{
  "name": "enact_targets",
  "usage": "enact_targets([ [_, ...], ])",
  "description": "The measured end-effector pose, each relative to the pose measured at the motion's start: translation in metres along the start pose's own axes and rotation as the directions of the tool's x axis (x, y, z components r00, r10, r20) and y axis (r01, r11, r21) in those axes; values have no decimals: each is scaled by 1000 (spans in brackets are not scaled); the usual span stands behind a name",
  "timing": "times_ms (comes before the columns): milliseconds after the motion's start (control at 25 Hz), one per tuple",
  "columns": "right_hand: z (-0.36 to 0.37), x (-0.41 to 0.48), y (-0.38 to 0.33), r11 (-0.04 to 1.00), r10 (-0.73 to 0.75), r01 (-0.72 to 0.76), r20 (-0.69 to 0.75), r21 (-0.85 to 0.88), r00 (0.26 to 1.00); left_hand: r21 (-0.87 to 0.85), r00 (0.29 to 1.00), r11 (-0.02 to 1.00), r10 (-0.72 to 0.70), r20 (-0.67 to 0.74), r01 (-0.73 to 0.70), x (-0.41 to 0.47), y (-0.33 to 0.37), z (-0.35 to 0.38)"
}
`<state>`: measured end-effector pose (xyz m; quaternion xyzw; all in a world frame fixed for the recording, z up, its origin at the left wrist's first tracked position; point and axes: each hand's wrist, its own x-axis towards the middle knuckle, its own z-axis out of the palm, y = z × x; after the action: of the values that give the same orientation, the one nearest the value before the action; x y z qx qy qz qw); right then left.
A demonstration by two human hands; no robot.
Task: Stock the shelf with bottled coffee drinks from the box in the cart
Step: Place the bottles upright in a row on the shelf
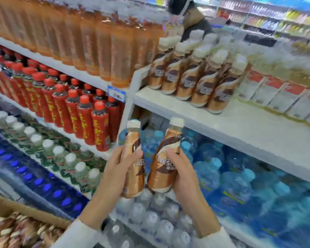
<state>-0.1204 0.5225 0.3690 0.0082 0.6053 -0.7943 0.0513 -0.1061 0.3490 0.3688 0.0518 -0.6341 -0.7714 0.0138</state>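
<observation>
Head view, shop aisle. The left hand grips one bottled coffee drink, the left-hand bottle, with fingers and thumb curled round its brown-and-gold label. The right hand grips a second, the right-hand bottle, in the same manner. Both bottles have cream caps and are held in the air close beside each other, cap uppermost. The right-hand bottle leans slightly to the right. Both sit in front of the shelving and below the white shelf.

On that shelf stand the shelved coffee bottles of the same kind, in a diagonal row several deep. Just beside them on the right are pale drinks with red-and-white labels. The shelf front ahead of the coffee row is bare.

At lower left, a cardboard box is open at the top. The boxed bottles inside show the same cream caps and brown labels, though blur hides their number.

The left shelving bay holds orange bottles on top, red-capped bottles on the next shelf, and white-capped clear bottles lower down. Under the white shelf are blue water bottles, with clear water bottles beneath the hands. A blue price tag hangs on a shelf edge. A person stands at the far end of the aisle.
</observation>
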Motion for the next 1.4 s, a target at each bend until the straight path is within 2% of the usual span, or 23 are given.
enact_targets([
  [120, -67, -13, -70, 987, -161, 158, -113, -35, 980, 4, 978, 993, 114, 176, -116, 15, 25, 91],
  [280, -131, -10, -138, 937, -345, 324, -203, -130, 916, -80, 898, 966, 258, 356, -246, 39, 53, 191],
  [520, -176, 20, -171, 858, -471, 392, -206, -332, 858, -68, 791, 914, 381, 478, -400, 82, 73, 265],
  [920, -200, 45, -148, 846, -451, 332, -228, -419, 863, 0, 766, 904, 361, 532, -427, 122, 45, 274],
  [1040, -207, 41, -142, 852, -410, 295, -201, -432, 890, 38, 790, 913, 330, 516, -406, 122, 37, 271],
  [1240, -213, 29, -132, 774, -484, 259, -276, -577, 830, 296, 846, 804, 424, 323, -516, 113, 27, 262],
  [1400, -216, 30, -133, 763, -478, 251, -260, -595, 839, 262, 860, 849, 350, 372, -459, 123, 26, 254],
])
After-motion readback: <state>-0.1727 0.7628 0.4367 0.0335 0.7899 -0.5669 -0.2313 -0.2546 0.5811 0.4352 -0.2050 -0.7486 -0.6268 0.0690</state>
